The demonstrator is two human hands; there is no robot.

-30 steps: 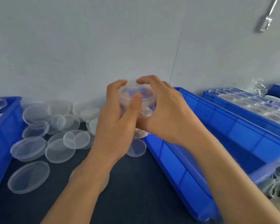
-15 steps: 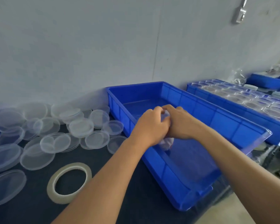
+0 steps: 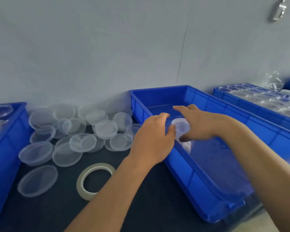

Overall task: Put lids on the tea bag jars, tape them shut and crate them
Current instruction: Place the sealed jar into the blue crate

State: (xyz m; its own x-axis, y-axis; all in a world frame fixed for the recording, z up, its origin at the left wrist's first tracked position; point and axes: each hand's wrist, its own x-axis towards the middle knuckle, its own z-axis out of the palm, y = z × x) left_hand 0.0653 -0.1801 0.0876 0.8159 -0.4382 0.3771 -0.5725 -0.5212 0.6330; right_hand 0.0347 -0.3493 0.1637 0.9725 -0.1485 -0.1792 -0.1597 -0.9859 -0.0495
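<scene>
Right now both hands are over the near-left part of the blue crate [image 3: 197, 166], on either side of a clear lidded jar [image 3: 181, 127] that sits inside it against the left wall. The left hand [image 3: 153, 139] reaches over the crate's left rim, its fingers loosely curled; the thumb [image 3: 172, 130] lies against the jar's left side, while the other fingertips curve above the rim. Whether that hand actually grips the jar cannot be told. The right hand [image 3: 195, 124] is spread fairly wide, the forefinger stretched out straight to the left above the jar's far edge and the thumb down near the jar's near-right side; the palm hides where it meets the jar, so contact there is unclear too. Below the jar, something pale shows through the blur on the crate floor.

Left of the crate, on the dark tabletop [image 3: 141, 206], lies a scatter of loose clear lids [image 3: 83, 142], several overlapping, reaching back to the grey wall. A roll of clear tape [image 3: 95, 180] lies flat near the left forearm. Another blue crate [image 3: 5, 148] stands at the far left with clear pieces in it. At the far right, a third crate [image 3: 251, 104] holds rows of clear jars.
</scene>
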